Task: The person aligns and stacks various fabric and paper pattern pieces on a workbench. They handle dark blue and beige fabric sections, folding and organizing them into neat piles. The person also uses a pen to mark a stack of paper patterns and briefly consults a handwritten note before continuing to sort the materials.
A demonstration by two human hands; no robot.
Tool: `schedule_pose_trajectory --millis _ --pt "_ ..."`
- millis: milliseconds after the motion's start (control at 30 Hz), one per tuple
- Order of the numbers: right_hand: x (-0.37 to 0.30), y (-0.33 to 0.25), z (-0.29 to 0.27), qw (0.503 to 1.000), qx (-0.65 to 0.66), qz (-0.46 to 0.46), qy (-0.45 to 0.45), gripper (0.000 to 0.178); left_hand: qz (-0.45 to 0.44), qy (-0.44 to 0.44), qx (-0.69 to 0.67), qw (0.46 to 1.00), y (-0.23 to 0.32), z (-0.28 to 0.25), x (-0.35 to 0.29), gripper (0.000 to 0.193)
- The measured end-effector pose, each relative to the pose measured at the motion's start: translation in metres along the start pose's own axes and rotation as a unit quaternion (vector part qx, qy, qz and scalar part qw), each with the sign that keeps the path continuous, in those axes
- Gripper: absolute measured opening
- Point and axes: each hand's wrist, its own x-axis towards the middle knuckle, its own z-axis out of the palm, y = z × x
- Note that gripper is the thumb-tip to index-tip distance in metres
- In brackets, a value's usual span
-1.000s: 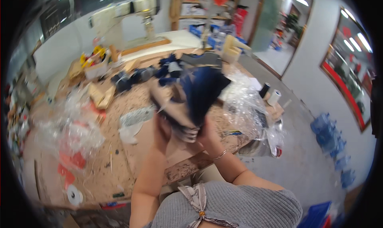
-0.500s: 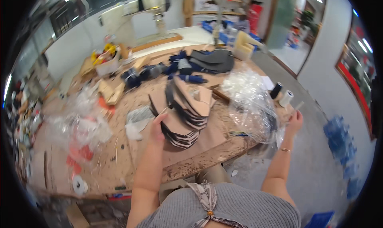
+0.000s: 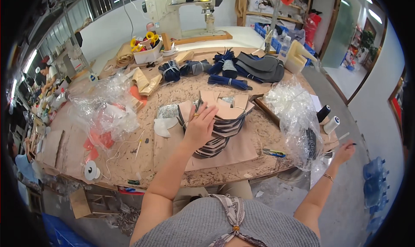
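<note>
My left hand (image 3: 201, 127) lies over the near left part of a stack of curved cut pieces (image 3: 229, 125), beige on top with dark edges. Its fingers are stretched out flat on the upper pieces. Thin string runs round part of the stack, which rests on a beige sheet (image 3: 240, 156). Off the table's right edge, my right hand (image 3: 344, 152) is closed with a small, thin dark thing sticking out of its fingers; its kind is too small to tell. A white thread spool (image 3: 332, 125) and a black one (image 3: 323, 113) stand nearby.
Clear plastic wrap (image 3: 292, 113) lies right of a hammer-like tool (image 3: 266, 111); more plastic (image 3: 103, 100) is at left. Tied navy bundles (image 3: 229, 82) and grey pieces (image 3: 261, 67) sit behind. A box cutter (image 3: 273, 152) is near the front edge. Beyond stands a sewing machine (image 3: 173, 13).
My left hand has gone from gripping the stack's left edge to lying on top of it. The view has turned left. My right hand stays beside the spools.
</note>
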Motion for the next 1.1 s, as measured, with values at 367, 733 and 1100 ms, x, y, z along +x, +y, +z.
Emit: schedule_pose_trajectory --millis 367,733,1100 --pt "-0.1 -0.307 -0.106 0.638 0.664 0.128 -0.37 0.011 0.038 0.012 -0.13 0.991 -0.012 0.017 -0.005 0.021" --pt "-0.197 -0.427 -0.056 0.692 0.556 0.09 -0.452 0.027 0.017 0.019 -0.143 0.989 -0.014 0.016 -0.01 0.021" --pt "-0.192 -0.43 -0.072 0.779 0.434 -0.076 -0.446 0.026 0.021 0.03 -0.141 0.989 -0.013 0.012 -0.01 0.019"
